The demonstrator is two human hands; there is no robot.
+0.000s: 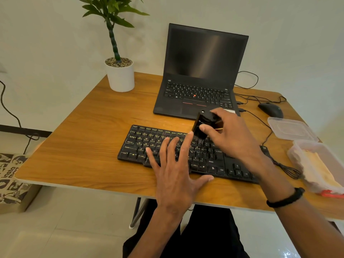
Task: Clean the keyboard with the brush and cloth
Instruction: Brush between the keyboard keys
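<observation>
1. Nearest the table edge, my left hand point(175, 164) lies flat on the front of the black rectangular plastic keyboard with yellow-lettered keys point(141, 146). Its fingers are straight and spread, palm down, the thumb reaching out over the front edge. It grips nothing.
2. That keyboard rests on the brown wood-grain table top point(89, 135), running slightly askew, its right end nearer to me.
3. Above the keyboard's middle rows, my right hand point(232, 135) holds the small black block-shaped brush point(203, 123). Thumb and fingers are curled round its body. The dark bristles point down and meet the keys just beside my left index fingertip.
4. A black braided band point(286, 199) circles my right wrist.
5. At the right edge of the table stands a clear plastic tub point(305, 151) with a pale yellow folded cloth point(320, 168) inside. Its clear lid point(290, 127) lies just behind it.
6. A black cable point(286, 168) trails from the keyboard's right end.
7. Farther back sits an open black laptop with a dark screen point(204, 53), and to its right a black computer mouse point(270, 109).
8. At the far left corner stands a white cylindrical pot holding a green leafy plant point(121, 77).
</observation>
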